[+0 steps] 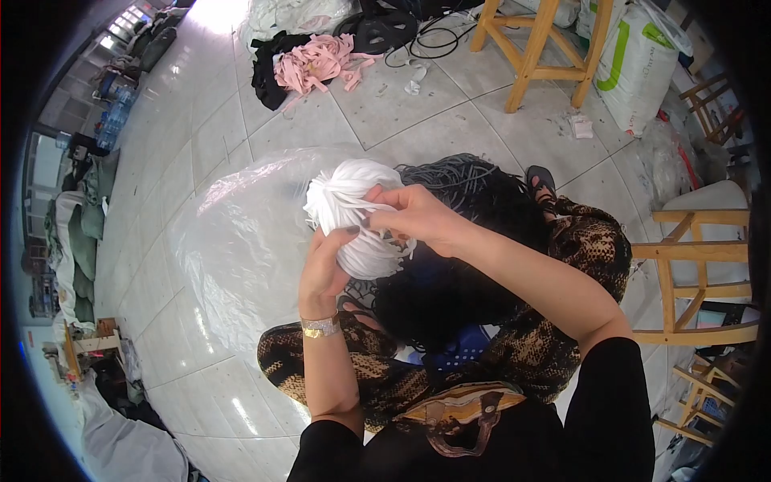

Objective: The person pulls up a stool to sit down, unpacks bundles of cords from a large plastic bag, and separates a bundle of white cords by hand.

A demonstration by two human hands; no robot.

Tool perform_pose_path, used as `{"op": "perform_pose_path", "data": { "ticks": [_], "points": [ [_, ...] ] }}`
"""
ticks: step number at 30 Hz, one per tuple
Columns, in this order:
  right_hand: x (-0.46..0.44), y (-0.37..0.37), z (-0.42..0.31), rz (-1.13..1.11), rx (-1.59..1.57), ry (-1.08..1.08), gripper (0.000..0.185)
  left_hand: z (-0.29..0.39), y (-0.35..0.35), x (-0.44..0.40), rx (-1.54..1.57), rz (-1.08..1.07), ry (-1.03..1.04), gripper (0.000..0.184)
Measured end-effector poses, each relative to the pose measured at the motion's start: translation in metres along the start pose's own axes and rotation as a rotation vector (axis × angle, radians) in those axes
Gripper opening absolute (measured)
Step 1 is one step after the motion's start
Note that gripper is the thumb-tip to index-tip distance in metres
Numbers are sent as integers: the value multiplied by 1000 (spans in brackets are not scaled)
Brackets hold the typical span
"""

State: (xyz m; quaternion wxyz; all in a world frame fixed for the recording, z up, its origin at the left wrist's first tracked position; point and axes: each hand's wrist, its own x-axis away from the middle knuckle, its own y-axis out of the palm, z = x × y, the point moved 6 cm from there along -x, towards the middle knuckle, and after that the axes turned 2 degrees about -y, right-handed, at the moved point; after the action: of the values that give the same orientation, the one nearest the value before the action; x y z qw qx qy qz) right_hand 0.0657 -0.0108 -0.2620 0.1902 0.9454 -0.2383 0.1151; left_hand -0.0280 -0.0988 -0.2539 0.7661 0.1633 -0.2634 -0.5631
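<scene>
A bundle of white cords [357, 174], gathered at its middle, is up in front of me between my two hands. My left hand [325, 261] grips it from below and from the left, its thumb near the gathered part. From the right, my right hand [414, 215] pinches some strands at the middle with bent fingers. Just what lies between the fingertips is partly hidden. Under the hands, a heap of grey cords [458, 173] and a black mass [442, 297] rest between my legs.
A clear plastic bag [241, 265] is spread on the tiled floor to the left. Pink strips [317, 64] lie on black cloth ahead. Wooden stools [530, 68] and a white sack [638, 68] stand at the right. Cloth piles [120, 442] line the left.
</scene>
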Motion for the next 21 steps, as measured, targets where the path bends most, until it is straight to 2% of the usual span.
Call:
{"op": "perform_pose_path", "data": {
  "ticks": [3,10,12,18,21],
  "points": [
    [-1,-1,-5,68,-48,-7,27,-2,-7,0,24,12,0,47],
    [0,0,-10,22,40,-70,30,2,-4,1,37,37,13,47],
    [1,-1,-11,13,25,-55,28,2,-5,0,31,14,14,49],
    [2,4,-10,-81,315,-157,28,6,12,-2,29,-72,51,58],
    [-4,-1,-7,-43,232,-140,33,7,9,-2,21,-80,38,60]
  ]
}}
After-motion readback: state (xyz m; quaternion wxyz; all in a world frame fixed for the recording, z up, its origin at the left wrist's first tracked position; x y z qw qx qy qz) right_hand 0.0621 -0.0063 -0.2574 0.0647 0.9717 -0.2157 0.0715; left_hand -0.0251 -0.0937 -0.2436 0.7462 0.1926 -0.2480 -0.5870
